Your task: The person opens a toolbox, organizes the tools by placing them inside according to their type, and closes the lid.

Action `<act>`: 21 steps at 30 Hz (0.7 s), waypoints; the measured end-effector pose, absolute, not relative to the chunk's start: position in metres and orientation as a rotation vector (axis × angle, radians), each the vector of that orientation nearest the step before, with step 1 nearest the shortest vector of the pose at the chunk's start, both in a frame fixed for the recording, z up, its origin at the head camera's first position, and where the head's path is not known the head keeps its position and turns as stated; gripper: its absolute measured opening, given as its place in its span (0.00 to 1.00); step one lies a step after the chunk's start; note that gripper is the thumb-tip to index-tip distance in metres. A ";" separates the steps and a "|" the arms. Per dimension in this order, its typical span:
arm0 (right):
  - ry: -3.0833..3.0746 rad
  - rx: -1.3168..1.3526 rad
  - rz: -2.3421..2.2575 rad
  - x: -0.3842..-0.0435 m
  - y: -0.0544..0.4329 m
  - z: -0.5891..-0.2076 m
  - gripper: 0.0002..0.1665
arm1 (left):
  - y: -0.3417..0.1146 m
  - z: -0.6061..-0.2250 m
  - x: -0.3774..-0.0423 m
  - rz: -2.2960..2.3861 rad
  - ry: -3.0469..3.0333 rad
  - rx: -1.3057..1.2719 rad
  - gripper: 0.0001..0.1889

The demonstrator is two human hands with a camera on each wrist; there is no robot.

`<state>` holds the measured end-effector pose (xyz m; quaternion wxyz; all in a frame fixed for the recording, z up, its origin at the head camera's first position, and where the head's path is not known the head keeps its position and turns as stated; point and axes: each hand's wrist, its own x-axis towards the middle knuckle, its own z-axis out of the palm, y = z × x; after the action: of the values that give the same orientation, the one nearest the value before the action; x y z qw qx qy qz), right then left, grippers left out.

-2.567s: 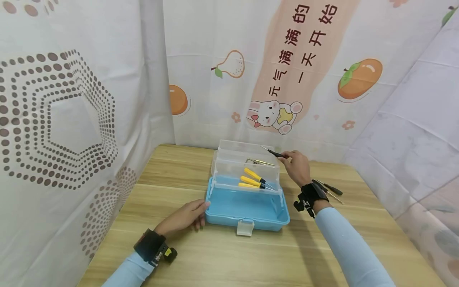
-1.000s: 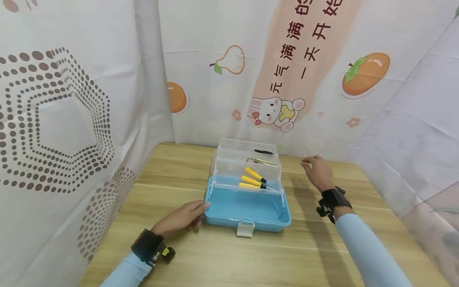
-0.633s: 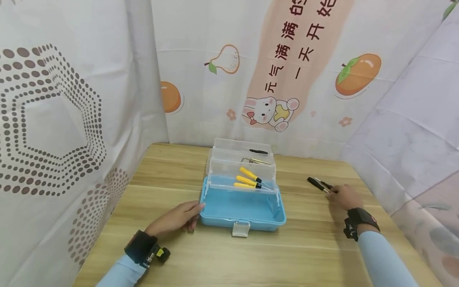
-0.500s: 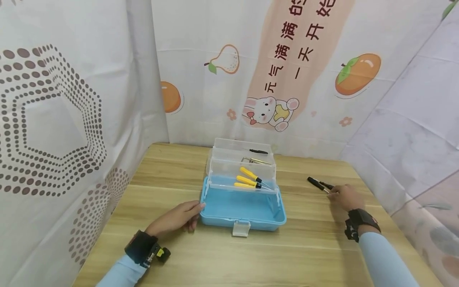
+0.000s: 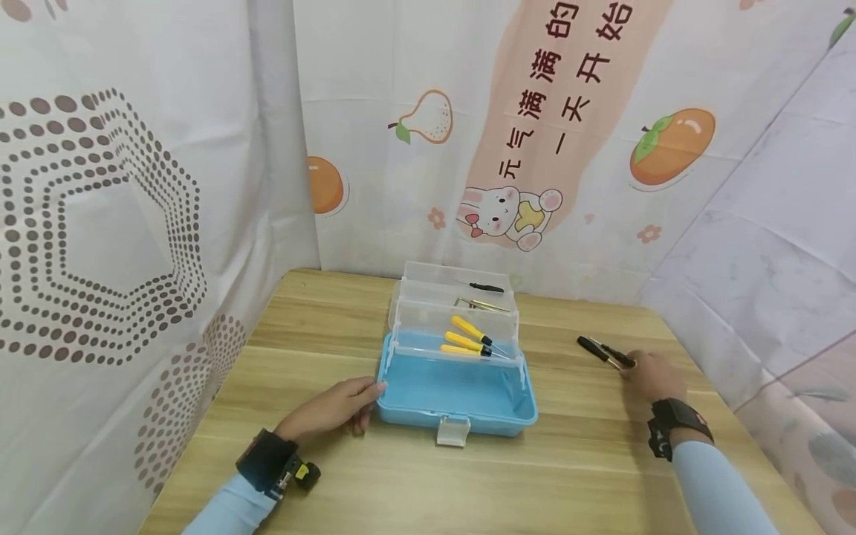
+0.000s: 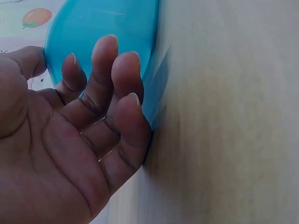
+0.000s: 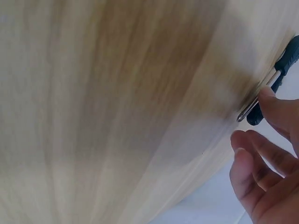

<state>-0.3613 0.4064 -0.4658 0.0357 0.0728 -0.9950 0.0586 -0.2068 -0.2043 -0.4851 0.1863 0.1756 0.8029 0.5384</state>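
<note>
A blue toolbox [image 5: 461,386] stands with its clear stepped trays [image 5: 455,308] raised. My left hand [image 5: 337,407] holds its left front corner, thumb at the rim and fingers bent against the outer wall; the left wrist view shows the blue wall [image 6: 107,23] behind them. On the right, two black-handled screwdrivers lie on the table, one nearer the box [image 5: 591,346] and one farther right [image 5: 620,357]. My right hand [image 5: 657,377] is at the farther handle. In the right wrist view, thumb and fingers stand apart around the handle end [image 7: 254,115], next to the other's shaft [image 7: 254,100].
Yellow-handled screwdrivers [image 5: 468,338] lie in the lowest tray, brass-coloured hex keys [image 5: 487,305] in the middle one, and a slim black screwdriver [image 5: 486,287] in the top one. The wooden table [image 5: 468,490] meets printed curtains [image 5: 374,238] behind and at both sides.
My right hand has left the slim black screwdriver in the top tray and moved right, down to the two screwdrivers on the table. My left hand stays at the toolbox corner.
</note>
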 end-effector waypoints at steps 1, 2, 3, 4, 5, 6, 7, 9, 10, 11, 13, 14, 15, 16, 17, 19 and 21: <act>-3.049 0.231 0.182 -0.362 0.406 -0.468 0.25 | -0.205 -0.485 -0.206 1.514 2.262 0.495 0.28; -3.044 0.237 0.190 -0.363 0.406 -0.470 0.24 | -0.205 -0.485 -0.206 1.514 2.263 0.496 0.27; -3.039 0.240 0.197 -0.364 0.405 -0.472 0.23 | -0.206 -0.485 -0.206 1.510 2.268 0.498 0.28; -3.035 0.242 0.207 -0.365 0.405 -0.473 0.23 | -0.206 -0.485 -0.206 1.507 2.271 0.494 0.28; -3.031 0.243 0.218 -0.366 0.405 -0.475 0.21 | -0.206 -0.485 -0.206 1.504 2.275 0.492 0.28; -3.027 0.244 0.228 -0.367 0.404 -0.476 0.20 | -0.206 -0.486 -0.206 1.502 2.277 0.488 0.28; -3.027 0.247 0.240 -0.369 0.404 -0.478 0.18 | -0.206 -0.486 -0.206 1.501 2.279 0.485 0.28; -3.023 0.253 0.255 -0.371 0.404 -0.481 0.15 | -0.206 -0.486 -0.206 1.500 2.277 0.486 0.28; -3.023 0.256 0.263 -0.372 0.404 -0.481 0.14 | -0.206 -0.486 -0.207 1.499 2.275 0.484 0.28; -3.020 0.258 0.265 -0.373 0.403 -0.482 0.13 | -0.206 -0.486 -0.207 1.498 2.275 0.486 0.27; -3.019 0.264 0.270 -0.375 0.402 -0.483 0.12 | -0.205 -0.486 -0.207 1.501 2.270 0.493 0.27; -3.016 0.266 0.269 -0.376 0.401 -0.483 0.12 | -0.205 -0.486 -0.207 1.502 2.268 0.494 0.27; -3.013 0.268 0.265 -0.377 0.401 -0.483 0.11 | -0.205 -0.486 -0.207 1.503 2.266 0.495 0.27; -3.009 0.269 0.264 -0.378 0.400 -0.483 0.11 | -0.205 -0.486 -0.207 1.501 2.266 0.492 0.27; -3.006 0.269 0.260 -0.379 0.400 -0.483 0.10 | -0.205 -0.486 -0.207 1.501 2.266 0.492 0.27; -2.997 0.266 0.260 -0.381 0.399 -0.482 0.09 | -0.205 -0.486 -0.207 1.504 2.263 0.490 0.27; -2.990 0.254 0.280 -0.382 0.397 -0.481 0.09 | -0.205 -0.486 -0.207 1.502 2.265 0.484 0.27</act>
<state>-0.3819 0.3975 -0.4810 0.0638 0.0842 -0.9901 0.0929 -0.2069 -0.2046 -0.4861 0.1894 0.1720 0.8057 0.5343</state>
